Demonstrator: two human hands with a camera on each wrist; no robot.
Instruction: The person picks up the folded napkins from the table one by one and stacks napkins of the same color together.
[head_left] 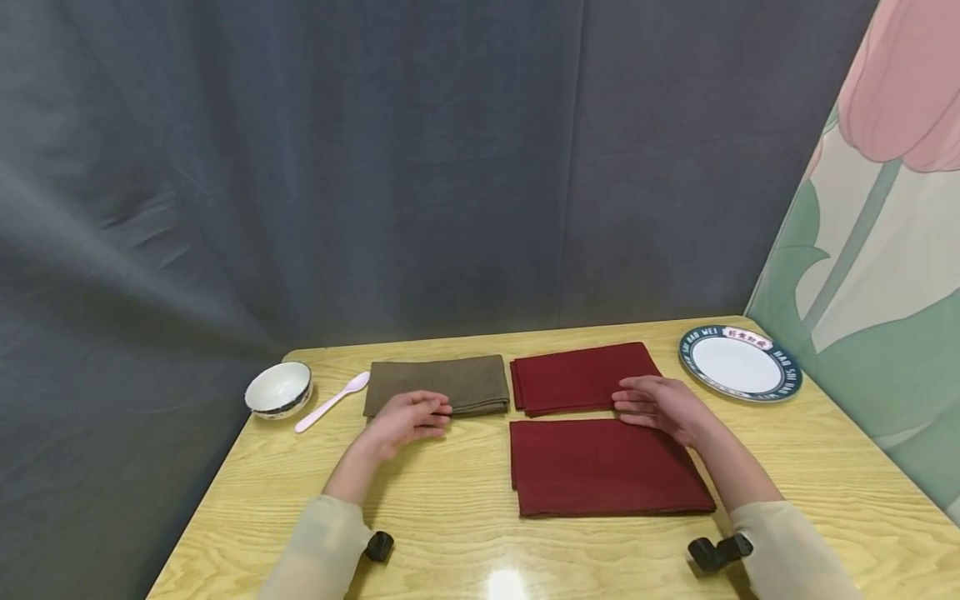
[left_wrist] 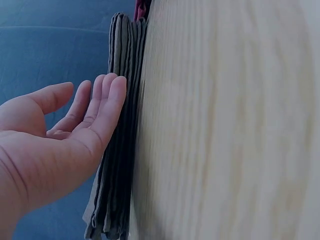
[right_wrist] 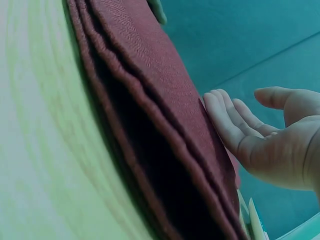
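Note:
Three folded cloths lie on the wooden table (head_left: 450, 500): an olive-brown cloth (head_left: 442, 383) at the back middle, a dark red cloth (head_left: 581, 375) to its right, and a second dark red cloth (head_left: 603, 468) nearer to me. My left hand (head_left: 408, 421) rests with straight fingers (left_wrist: 107, 107) on the near edge of the olive-brown cloth (left_wrist: 117, 165). My right hand (head_left: 660, 406) lies flat, its fingers (right_wrist: 225, 120) touching the near edge of the far red cloth (right_wrist: 165, 110). Neither hand grips anything.
A small white bowl (head_left: 278, 389) stands at the table's back left corner, with a pale pink plastic spoon (head_left: 332, 400) beside it. A white plate (head_left: 740, 363) with a dark rim sits at the back right. A grey curtain hangs behind; a flowered panel stands on the right.

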